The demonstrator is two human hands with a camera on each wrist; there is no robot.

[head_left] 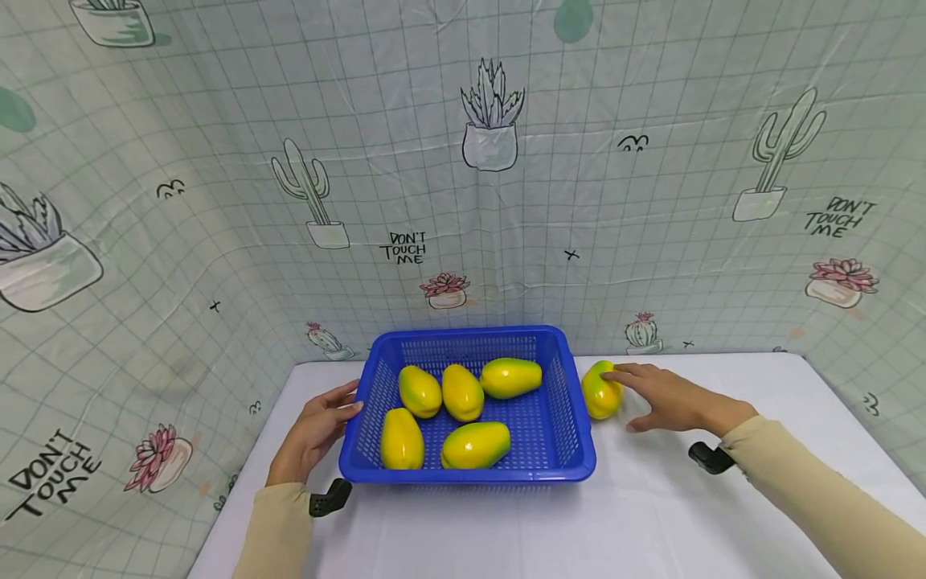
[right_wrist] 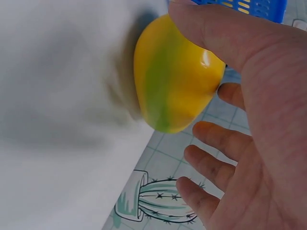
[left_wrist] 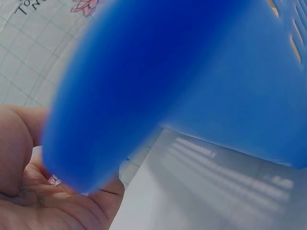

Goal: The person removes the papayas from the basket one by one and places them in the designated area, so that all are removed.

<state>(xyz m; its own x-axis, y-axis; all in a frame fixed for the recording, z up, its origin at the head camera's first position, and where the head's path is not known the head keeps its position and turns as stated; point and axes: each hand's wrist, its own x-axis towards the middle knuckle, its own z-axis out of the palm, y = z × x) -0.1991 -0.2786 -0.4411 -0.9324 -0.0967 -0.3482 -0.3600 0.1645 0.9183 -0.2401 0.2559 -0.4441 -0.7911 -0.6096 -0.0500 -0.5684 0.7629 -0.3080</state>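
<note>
yellow-green fruit (head_left: 601,396) lies on the white table (head_left: 651,515), just beside the right side of the blue basket (head_left: 521,475) and outside it. the right hand (head_left: 669,400) is at this fruit, its fingers loose and spread rather than clenched; in the head view the fingertips meet the fruit's upper side, while the thumb stands apart. the right wrist view shows the thumb across part of the fruit, a green band running along its glossy yellow skin.

the left hand (head_left: 314,434) is at the basket's left rim, thumb and fingertips against it; the blurred rim hides part of them in the left wrist view, so i cannot tell whether they pinch it.

inside the basket lie 5 more fruits (head_left: 463,392), 3 toward the back and 2 toward the front, all yellow with some green. both arms wear beige sleeves (head_left: 817,482), with 1 black device (head_left: 711,458) near each wrist. behind the table hangs a pale green checked sheet (head_left: 535,201), printed with potted plants and "don't touch me".
</note>
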